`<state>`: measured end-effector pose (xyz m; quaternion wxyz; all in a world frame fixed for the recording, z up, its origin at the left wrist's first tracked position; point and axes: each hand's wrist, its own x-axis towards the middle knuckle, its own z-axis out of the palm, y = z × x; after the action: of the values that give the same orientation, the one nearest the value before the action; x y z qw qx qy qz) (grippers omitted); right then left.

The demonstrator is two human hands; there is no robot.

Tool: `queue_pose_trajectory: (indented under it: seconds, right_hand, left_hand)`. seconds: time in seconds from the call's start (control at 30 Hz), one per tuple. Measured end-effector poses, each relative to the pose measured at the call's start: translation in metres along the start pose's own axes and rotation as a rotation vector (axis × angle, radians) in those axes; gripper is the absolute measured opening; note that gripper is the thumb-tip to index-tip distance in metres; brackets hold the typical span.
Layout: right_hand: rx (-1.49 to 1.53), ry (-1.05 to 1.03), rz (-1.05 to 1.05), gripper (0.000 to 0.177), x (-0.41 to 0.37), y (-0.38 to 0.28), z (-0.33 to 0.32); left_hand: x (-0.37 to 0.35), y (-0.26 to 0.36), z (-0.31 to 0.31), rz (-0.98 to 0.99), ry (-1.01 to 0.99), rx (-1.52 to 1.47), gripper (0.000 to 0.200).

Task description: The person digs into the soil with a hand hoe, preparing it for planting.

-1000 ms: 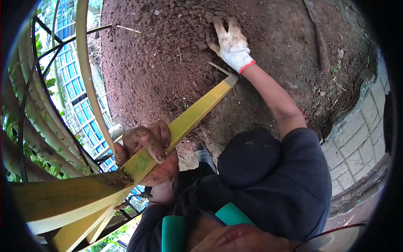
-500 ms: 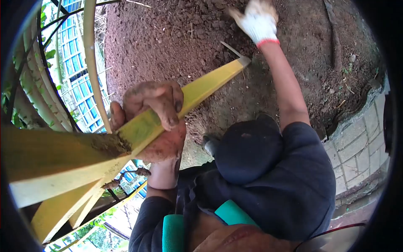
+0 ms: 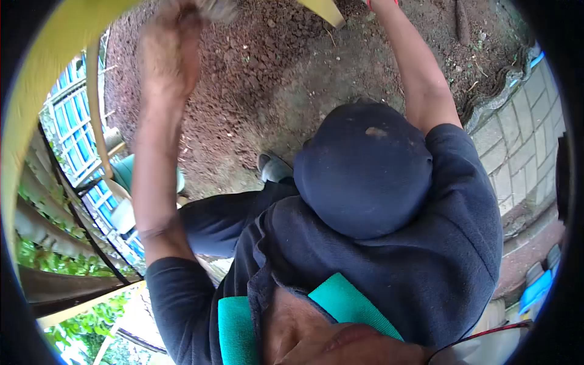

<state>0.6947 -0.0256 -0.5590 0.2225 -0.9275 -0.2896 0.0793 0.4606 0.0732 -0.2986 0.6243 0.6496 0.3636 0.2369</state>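
Observation:
My left hand [image 3: 170, 45] is bare, soiled and blurred by motion at the top left, with its fingers partly cut off by the frame's upper edge. Beside it shows a smeared greyish shape that I cannot make out. My right forearm [image 3: 420, 70] reaches up to the top edge; only the red cuff [image 3: 383, 3] of its glove shows, and the hand itself is outside the frame. Between the two arms, the tapered end of a yellow strip [image 3: 328, 13] points down over the soil. A broad yellow band [image 3: 45, 73] curves close to the camera at left.
Reddish-brown crumbly soil [image 3: 237, 79] lies ahead, with a dark root or stick [image 3: 462, 23] at upper right. Grey paving [image 3: 517, 146] borders it. A grey shoe [image 3: 275, 168] rests beside my dark knee [image 3: 365, 170]. Blue-and-white panels [image 3: 76, 143] and greenery stand at left.
My left hand has come off the yellow strip and moved up and left. The strip and my gloved right hand have shifted up, the glove mostly leaving the frame. The view has tilted lower.

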Motion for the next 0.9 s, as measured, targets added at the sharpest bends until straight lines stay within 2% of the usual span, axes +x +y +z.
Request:
queue_pose_trajectory:
  seconds: [0.07,0.13,0.17,0.2,0.23,0.3,0.37,0.43,0.5,0.63,0.67,0.7,0.8,0.9]
  right_hand:
    - [-0.156,-0.076,-0.089,0.059,-0.023,0.003,0.022]
    - [-0.261,-0.159,-0.204,0.066,-0.021,-0.002,0.042]
    - [-0.231,-0.147,-0.150,0.060,-0.006,0.005,0.066]
    - [-0.076,-0.204,0.004,0.053,0.003,-0.004,0.054]
    - [0.006,-0.191,0.050,0.052,0.008,-0.011,0.049]
    - [0.074,-0.116,0.009,0.052,0.011,-0.026,0.045]
    - [0.141,-0.029,-0.055,0.053,0.017,-0.038,0.030]
    - [0.154,0.037,-0.069,0.055,0.028,-0.036,0.005]
    - [0.068,0.027,0.012,0.057,0.040,-0.014,0.000]
    - [-0.192,-0.178,0.192,0.063,0.042,0.030,0.011]
    - [-0.349,-0.106,0.044,0.059,0.039,0.048,0.028]
    - [-0.355,-0.058,-0.100,0.053,0.055,0.076,0.059]
    - [-0.208,0.025,-0.099,0.041,0.054,0.051,0.062]
    - [-0.097,0.074,-0.136,0.039,0.071,0.014,0.045]
  left_hand:
    - [-0.017,-0.004,-0.062,-0.100,-0.158,0.573,0.038]
    - [-0.043,-0.018,-0.117,-0.296,-0.093,0.853,0.044]
    - [-0.057,-0.025,-0.142,-0.454,-0.085,0.874,0.043]
    - [-0.071,-0.037,-0.168,-0.606,-0.078,0.892,0.042]
    - [-0.088,-0.068,-0.210,-0.589,-0.110,0.779,0.041]
    - [-0.123,-0.106,-0.249,-0.647,-0.137,0.684,0.041]
    - [-0.147,-0.123,-0.258,-0.795,-0.142,0.710,0.041]
    - [-0.166,-0.135,-0.276,-0.834,-0.105,0.695,0.041]
    - [-0.189,-0.133,-0.296,-0.872,-0.047,0.662,0.041]
    - [-0.220,-0.129,-0.319,-0.816,0.126,0.552,0.042]
    - [-0.229,-0.129,-0.326,-0.811,0.163,0.546,0.041]
    - [-0.236,-0.133,-0.335,-0.816,0.165,0.539,0.040]
    - [-0.254,-0.140,-0.346,-0.867,0.168,0.536,0.037]
    - [-0.246,-0.144,-0.357,-0.880,0.137,0.598,0.039]
